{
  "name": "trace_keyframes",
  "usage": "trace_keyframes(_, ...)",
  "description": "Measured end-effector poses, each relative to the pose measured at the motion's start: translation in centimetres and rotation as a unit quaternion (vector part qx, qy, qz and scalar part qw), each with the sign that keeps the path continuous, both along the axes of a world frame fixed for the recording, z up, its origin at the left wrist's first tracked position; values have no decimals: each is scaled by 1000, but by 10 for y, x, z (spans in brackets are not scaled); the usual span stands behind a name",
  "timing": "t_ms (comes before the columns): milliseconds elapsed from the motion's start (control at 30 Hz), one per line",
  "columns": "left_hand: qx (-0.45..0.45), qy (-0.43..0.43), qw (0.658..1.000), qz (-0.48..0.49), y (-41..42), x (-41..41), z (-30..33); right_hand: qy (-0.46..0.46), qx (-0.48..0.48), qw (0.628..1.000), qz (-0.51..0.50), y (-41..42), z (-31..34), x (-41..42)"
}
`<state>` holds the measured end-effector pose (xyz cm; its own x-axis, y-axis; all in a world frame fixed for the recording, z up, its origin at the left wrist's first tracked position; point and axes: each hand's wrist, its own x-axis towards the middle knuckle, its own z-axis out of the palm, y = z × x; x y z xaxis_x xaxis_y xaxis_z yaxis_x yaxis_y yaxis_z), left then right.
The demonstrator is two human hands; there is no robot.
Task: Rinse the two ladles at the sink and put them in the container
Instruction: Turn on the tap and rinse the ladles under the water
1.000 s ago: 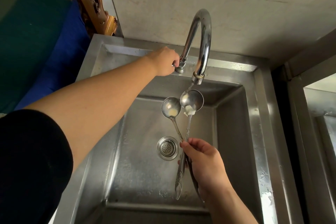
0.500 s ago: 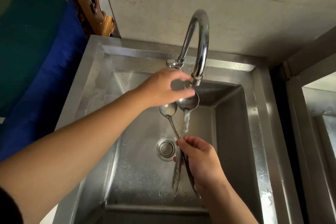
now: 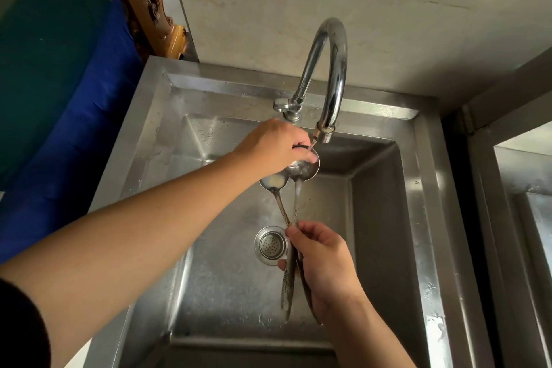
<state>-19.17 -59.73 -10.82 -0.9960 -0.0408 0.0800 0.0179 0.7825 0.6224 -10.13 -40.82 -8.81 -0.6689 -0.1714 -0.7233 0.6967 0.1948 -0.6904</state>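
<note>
Two ladles under the tap, over the sink.

The right ladle (image 3: 303, 169) and left ladle (image 3: 273, 182) are gripped by their handles in the right hand (image 3: 324, 266); the left hand (image 3: 273, 148) fingers press into the right bowl below the tap (image 3: 327, 81), above the sink (image 3: 418, 218) drain (image 3: 270, 245).

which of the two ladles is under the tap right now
The right ladle: its bowl sits under the spout with the left hand on it. The left ladle lies off to the side, pale residue in its bowl.
</note>
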Motion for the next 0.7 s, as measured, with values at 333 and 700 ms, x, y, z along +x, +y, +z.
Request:
trace_keyframes(333,4,-78,995,-64,-4,-1,4,-9,-18,999,-32,8,-3,-6)
trace_keyframes(700,45,-72,996,-17,18,-6,13,-4,0,999,-33,12,1,-1)
